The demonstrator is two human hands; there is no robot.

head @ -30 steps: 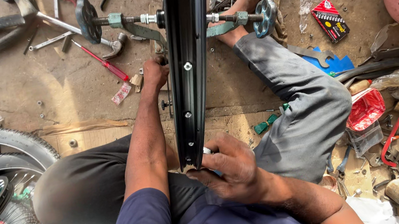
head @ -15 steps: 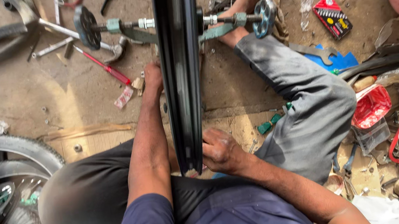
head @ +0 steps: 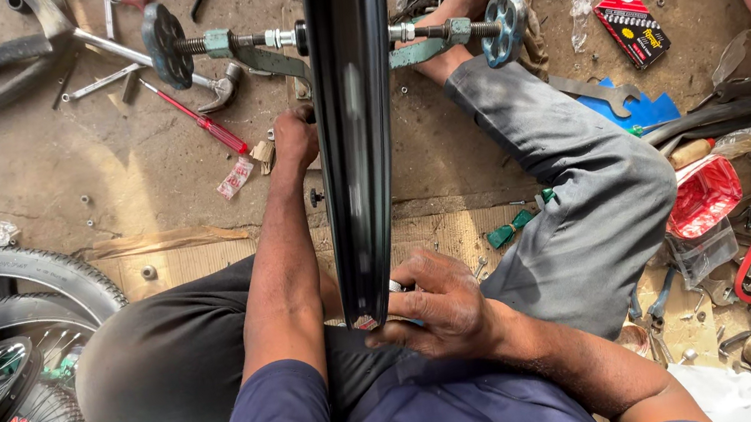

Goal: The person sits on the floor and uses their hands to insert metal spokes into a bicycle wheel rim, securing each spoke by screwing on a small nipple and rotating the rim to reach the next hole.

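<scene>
You sat on the floor w/ the black rim (head: 360,123) standing edge-on btwn your knees, its axle clamped in the green stand (head: 270,52) ahead of you. Your left hand (head: 296,141) was out at the rim's left side near the hub, fingers curled, but whether they gripped anything I can't tell — rim hid them. Your right hand (head: 436,307) was at the rim's near bottom edge, fingers closed round a small tool there, pressed vs. the rim. Vs. a sec ago: right hand slid a bit up & in along that edge, left hand stayed put, rim kept its place in the stand. Reads like you'd moved to the next spot on the rim, imo. A red screwdriver (head: 203,121) lay on the floor to the left, a tyre (head: 6,289) beside your left knee.
</scene>
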